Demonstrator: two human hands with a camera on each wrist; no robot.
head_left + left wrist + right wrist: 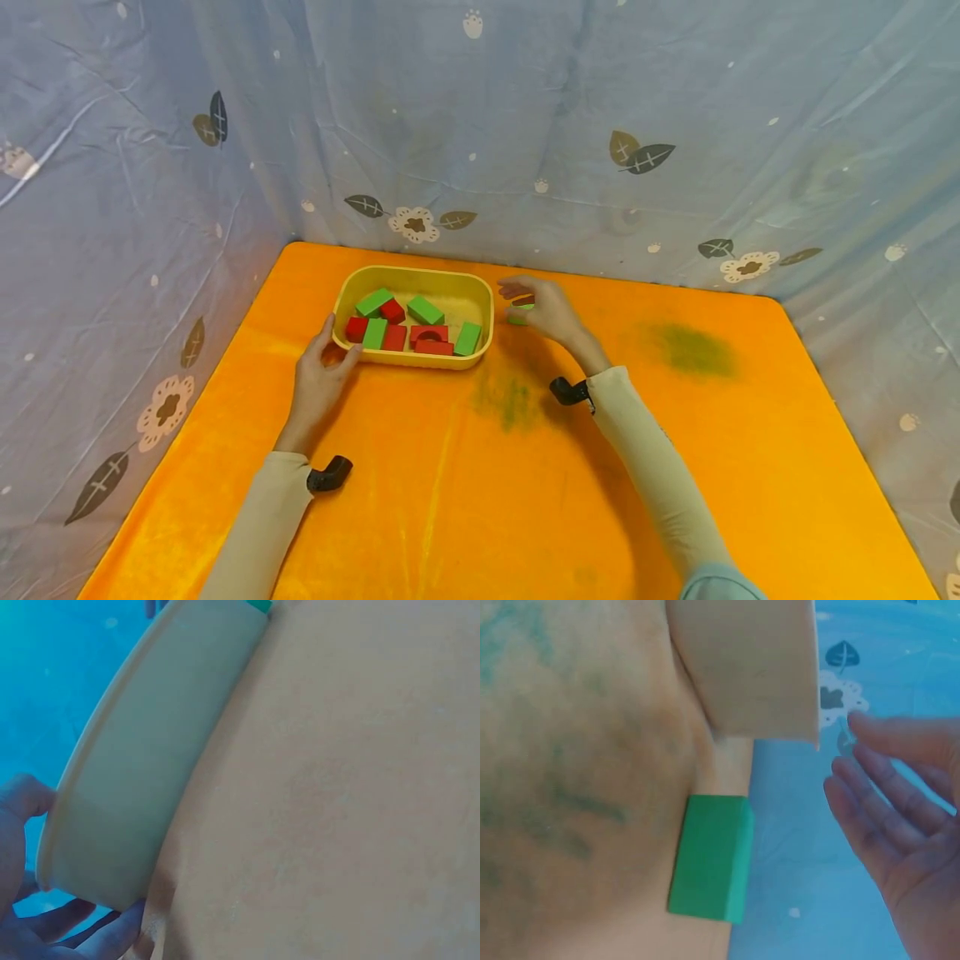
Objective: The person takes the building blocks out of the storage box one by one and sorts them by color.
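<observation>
A yellow plastic tub (412, 360) holds several green and red blocks, among them a red block with an arched cutout (431, 333). My left hand (318, 375) holds the tub's near left corner, thumb and fingers spread to either side of it. In the left wrist view the fingers (112, 930) curl against the tub's wall (142, 750). Just beyond the tub's right end, my right hand (551, 312) hovers with loosely bent fingers around a green block (519, 315). The right wrist view shows that green block (709, 859) on the table, apart from the hand (907, 825), which holds nothing.
An orange cloth (420, 483) with greenish stains covers the table. Blue-grey curtains (480, 125) printed with leaves and flowers hang close behind the table and along both sides. Each wrist carries a black camera mount (570, 390).
</observation>
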